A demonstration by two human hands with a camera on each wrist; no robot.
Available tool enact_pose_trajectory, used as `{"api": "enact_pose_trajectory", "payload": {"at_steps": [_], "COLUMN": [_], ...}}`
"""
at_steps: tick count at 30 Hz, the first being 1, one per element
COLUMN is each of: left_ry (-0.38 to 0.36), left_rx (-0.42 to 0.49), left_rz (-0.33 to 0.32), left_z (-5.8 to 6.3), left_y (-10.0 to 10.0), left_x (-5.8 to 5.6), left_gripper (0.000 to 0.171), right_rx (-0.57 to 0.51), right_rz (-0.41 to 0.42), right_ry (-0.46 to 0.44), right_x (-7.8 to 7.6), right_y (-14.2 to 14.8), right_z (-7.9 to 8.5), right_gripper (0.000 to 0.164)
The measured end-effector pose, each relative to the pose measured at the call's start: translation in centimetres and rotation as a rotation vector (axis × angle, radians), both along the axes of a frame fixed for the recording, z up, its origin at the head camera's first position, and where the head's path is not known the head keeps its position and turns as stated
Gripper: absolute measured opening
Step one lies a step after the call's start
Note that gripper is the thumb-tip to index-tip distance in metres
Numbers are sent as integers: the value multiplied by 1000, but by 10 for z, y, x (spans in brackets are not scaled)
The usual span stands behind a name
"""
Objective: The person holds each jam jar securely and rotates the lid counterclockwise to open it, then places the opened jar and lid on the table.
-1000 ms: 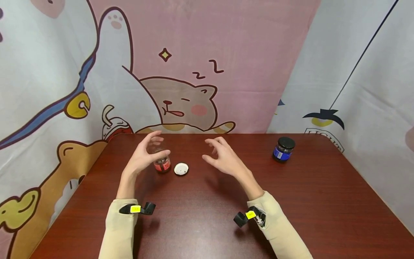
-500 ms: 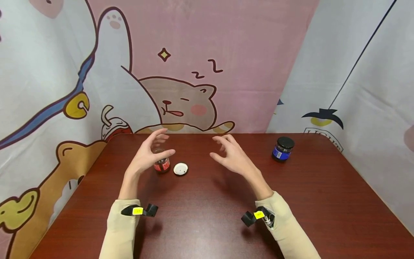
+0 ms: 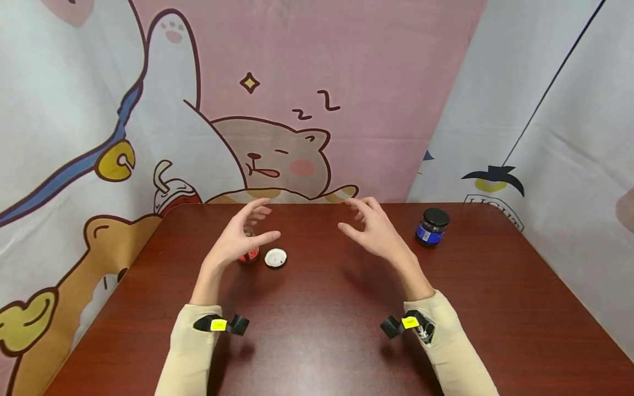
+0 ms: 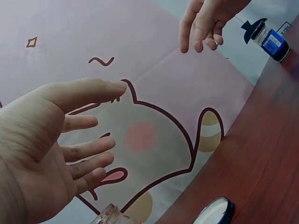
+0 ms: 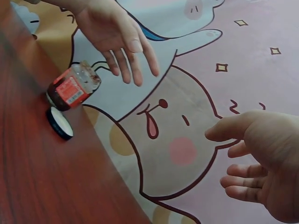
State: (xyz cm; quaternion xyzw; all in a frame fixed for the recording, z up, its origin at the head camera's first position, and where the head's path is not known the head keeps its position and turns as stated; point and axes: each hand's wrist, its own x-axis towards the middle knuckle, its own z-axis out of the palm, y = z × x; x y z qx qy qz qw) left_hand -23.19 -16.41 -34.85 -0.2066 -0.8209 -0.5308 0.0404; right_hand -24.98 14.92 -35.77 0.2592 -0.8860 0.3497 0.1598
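Note:
My left hand (image 3: 236, 237) hovers above the table with thumb and fingers spread, holding nothing. Behind it in the head view, partly hidden, stands a glass jar with a red label (image 3: 250, 256); in the right wrist view this open jar (image 5: 72, 88) shows dark contents. Beside the jar lies a round lid (image 3: 275, 258), white inside facing up, dark at the rim. My right hand (image 3: 378, 231) is raised to the right of the lid, fingers apart and bare of any object. Farther right stands a jar with a blue label (image 3: 432, 226), its black lid on.
The dark reddish wooden table (image 3: 317, 330) ends at a cloth backdrop (image 3: 386, 110) printed with cartoon animals. Cloth also hangs along the left and right sides. Each wrist carries a small black camera on a strap.
Both hands have drifted to the right through the air, the right one farther, toward the blue-labelled jar. My left hand now covers more of the red-labelled jar. Jars and lid stay put.

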Motion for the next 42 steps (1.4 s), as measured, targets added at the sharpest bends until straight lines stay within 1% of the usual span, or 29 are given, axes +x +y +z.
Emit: {"api": "enact_pose_trajectory", "payload": {"at_steps": [3, 9, 12, 19, 22, 25, 32, 42], "left_ry": [27, 88, 100, 95, 81, 71, 79, 99], "left_rx": [-6, -32, -46, -31, -43, -54, -73, -76], "left_rz": [-10, -32, -43, -79, -85, -94, -108, -118], "left_z": [-11, -16, -13, 7, 9, 8, 5, 2], "left_y": [1, 8, 13, 27, 31, 35, 43, 52], "left_x": [-9, -10, -7, 10, 13, 14, 16, 16], "left_gripper": [69, 69, 68, 64, 63, 63, 62, 62], "right_rx": [-9, -21, -26, -43, -31, -11, 16, 65], "right_rz": [-22, -61, -85, -130, -159, -185, -228, -248], "right_ry": [-9, -47, -76, -108, -113, -122, -149, -169], "right_x": [-1, -3, -4, -10, -11, -12, -18, -23], "right_y": [7, 20, 27, 43, 50, 56, 71, 88], "right_z": [2, 6, 6, 5, 3, 2, -3, -11], "right_gripper": [53, 55, 57, 57, 58, 59, 60, 57]}}
